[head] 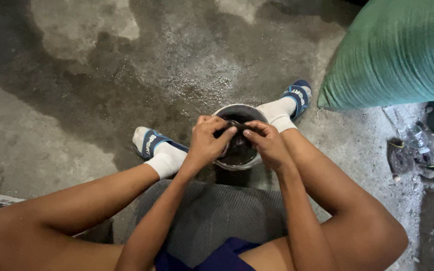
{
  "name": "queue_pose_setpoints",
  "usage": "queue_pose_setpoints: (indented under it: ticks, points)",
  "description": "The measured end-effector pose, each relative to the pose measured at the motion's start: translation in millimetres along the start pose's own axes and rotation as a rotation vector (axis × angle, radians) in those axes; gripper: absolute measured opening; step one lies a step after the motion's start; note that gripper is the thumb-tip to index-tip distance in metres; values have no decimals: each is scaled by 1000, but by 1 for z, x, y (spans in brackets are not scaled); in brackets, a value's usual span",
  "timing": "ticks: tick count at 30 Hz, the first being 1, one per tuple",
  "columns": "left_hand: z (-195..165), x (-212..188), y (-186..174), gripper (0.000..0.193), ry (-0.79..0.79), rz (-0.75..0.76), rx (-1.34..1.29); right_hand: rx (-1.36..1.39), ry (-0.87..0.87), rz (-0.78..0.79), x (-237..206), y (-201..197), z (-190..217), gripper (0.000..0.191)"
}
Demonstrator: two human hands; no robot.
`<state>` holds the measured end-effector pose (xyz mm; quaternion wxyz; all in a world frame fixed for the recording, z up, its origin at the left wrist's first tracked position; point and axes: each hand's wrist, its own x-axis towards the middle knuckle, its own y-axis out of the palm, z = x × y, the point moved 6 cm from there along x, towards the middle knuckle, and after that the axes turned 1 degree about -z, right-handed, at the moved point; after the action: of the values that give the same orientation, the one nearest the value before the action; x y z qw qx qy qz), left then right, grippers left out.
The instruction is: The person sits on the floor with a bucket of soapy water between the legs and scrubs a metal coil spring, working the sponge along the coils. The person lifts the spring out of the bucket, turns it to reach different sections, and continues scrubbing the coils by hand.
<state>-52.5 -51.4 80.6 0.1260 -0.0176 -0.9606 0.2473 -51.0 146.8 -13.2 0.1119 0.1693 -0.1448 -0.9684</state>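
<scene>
Over the round bowl [228, 163] of dark liquid on the wet concrete floor [76, 90] between the feet, left hand [208, 142] and right hand [266, 145] pinch one small dark piece [236, 125]; seemingly mid-working; steady fingertip grip matters.

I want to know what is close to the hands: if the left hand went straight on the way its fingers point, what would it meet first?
Most likely the right hand: the left hand points right, across the bowl, and their fingertips nearly touch.

Dim, flat indoor light; picture sharp at centre.
Wet concrete floor [187, 75] shows faint sheen, soft shadow under legs, wide-angle stretch at edges, slight blur on green sack [398, 50].
</scene>
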Motion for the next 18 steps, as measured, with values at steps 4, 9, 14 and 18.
queue_pose_setpoints:
  ticks: [4,9,14,18]
  points:
    - [11,-5,8,26,-29,-56,21,-247,-23,58,0,-3,10,10]
    - [10,-6,13,26,-9,-87,120,-185,131,26,-5,-7,19,17]
    - [7,-4,10,24,38,-107,102,-182,98,104,-9,-4,26,24]
    - [14,-4,12,26,-57,-64,88,-169,183,114,-10,-13,23,26]
